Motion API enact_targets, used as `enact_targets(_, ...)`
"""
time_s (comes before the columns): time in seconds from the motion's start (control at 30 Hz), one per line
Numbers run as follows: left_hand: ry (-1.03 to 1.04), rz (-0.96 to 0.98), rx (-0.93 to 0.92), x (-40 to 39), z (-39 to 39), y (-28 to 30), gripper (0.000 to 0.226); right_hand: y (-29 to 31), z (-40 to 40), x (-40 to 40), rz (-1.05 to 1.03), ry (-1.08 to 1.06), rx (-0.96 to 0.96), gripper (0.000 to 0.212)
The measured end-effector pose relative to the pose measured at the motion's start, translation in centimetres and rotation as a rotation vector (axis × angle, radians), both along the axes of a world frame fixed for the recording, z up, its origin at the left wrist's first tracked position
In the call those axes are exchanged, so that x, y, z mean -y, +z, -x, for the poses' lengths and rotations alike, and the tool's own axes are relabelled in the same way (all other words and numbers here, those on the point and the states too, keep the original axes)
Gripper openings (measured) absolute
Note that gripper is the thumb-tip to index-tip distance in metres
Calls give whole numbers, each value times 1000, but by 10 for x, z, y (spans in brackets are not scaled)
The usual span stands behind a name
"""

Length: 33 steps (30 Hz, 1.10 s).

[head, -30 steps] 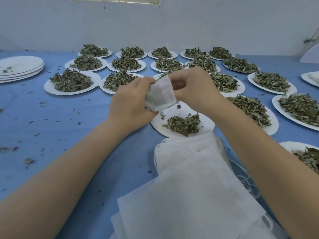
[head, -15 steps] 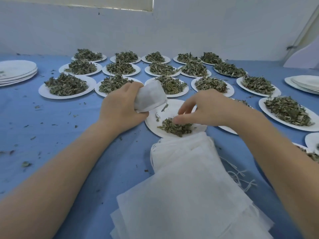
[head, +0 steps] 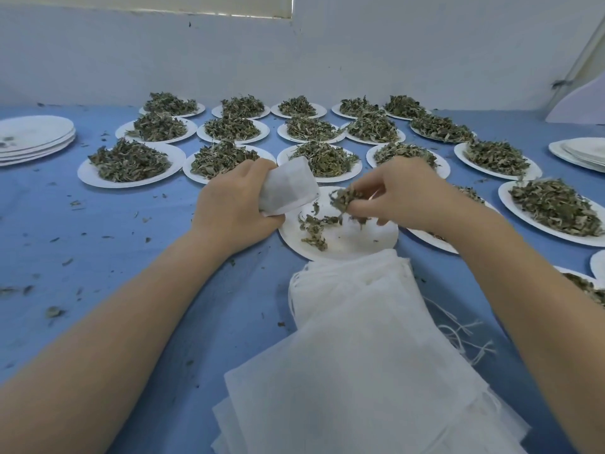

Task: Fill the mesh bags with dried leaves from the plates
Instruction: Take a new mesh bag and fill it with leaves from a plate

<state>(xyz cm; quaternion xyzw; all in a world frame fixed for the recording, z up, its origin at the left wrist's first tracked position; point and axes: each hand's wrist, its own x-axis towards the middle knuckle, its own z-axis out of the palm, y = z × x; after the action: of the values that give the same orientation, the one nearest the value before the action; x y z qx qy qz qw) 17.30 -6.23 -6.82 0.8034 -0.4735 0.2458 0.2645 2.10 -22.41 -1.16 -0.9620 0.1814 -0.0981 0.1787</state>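
The small white mesh bag (head: 288, 188), lumpy and part-filled, sits in the left hand (head: 234, 208), whose grip wraps it, at ten o'clock of the near plate (head: 340, 240). The right hand (head: 406, 194) pinches a tuft of dried leaves (head: 343, 198) just beside it, over the blue tabletop (head: 98, 240). Brittle bits could crumble and scatter if the bag's mouth sags shut.
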Motion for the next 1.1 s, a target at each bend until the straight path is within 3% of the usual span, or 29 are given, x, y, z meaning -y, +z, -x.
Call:
enact_targets(0.13, -1, -10, 13, 0, -1, -1, 53, 9, 3, 7, -88, -31, 145, 5)
enact_targets(0.3, -8, -22, 54, 1, 2, 0, 52, 9, 1, -2, -207, 70, 208, 18)
enact_targets(0.43, 2, -36, 81, 1, 5, 2, 50, 7, -7, -7, -103, 94, 240, 23)
enact_targets(0.57, 5, -40, 104, 2, 7, 3, 52, 6, -14, -13, -215, 99, 365, 31)
enact_targets(0.7, -29, 13, 110, 4, 12, 4, 51, 3, -17, -17, -252, 142, 362, 15)
enact_targets(0.87, -66, 74, 104, 5, 17, 5, 51, 0, -20, -24, -222, 190, 358, 24)
enact_targets(1.1, -75, 110, 126, 11, 30, 4, 58, -9, -27, -35, -177, 80, 545, 21)
